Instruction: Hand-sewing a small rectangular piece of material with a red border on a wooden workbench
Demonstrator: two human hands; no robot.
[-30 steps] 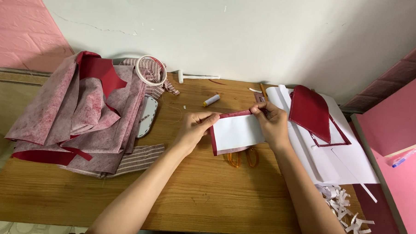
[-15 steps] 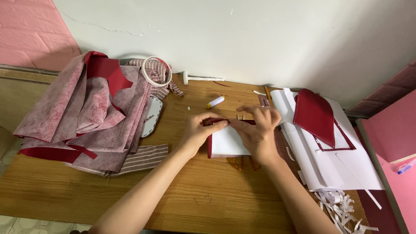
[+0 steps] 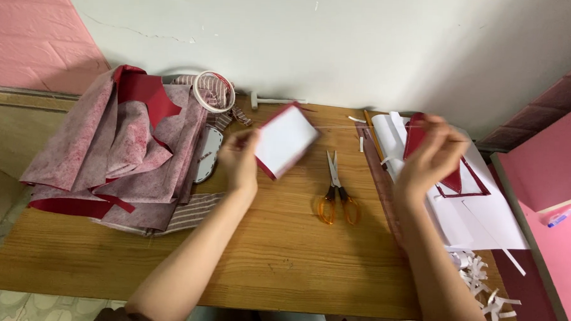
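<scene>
My left hand [image 3: 238, 160] holds up a white rectangular card with a dark red border [image 3: 285, 140] above the wooden table [image 3: 276, 249], tilted on one corner. My right hand [image 3: 428, 160] is raised to the right of it with its fingers pinched. A thin pale thread [image 3: 362, 127] seems to run taut from the card to those fingers. Orange-handled scissors [image 3: 336, 192] lie shut on the table between my two hands.
A heap of pink and dark red fabric [image 3: 118, 158] covers the table's left side, with a round white hoop [image 3: 213, 91] behind it. White paper sheets [image 3: 480, 215] with dark red pieces [image 3: 425, 143] lie at right. Paper scraps [image 3: 483, 291] and a pink board [image 3: 545, 160] are further right.
Both hands were together on the card over the scissors. Now the left hand has lifted the card and the right hand has swung away to the right, uncovering the scissors.
</scene>
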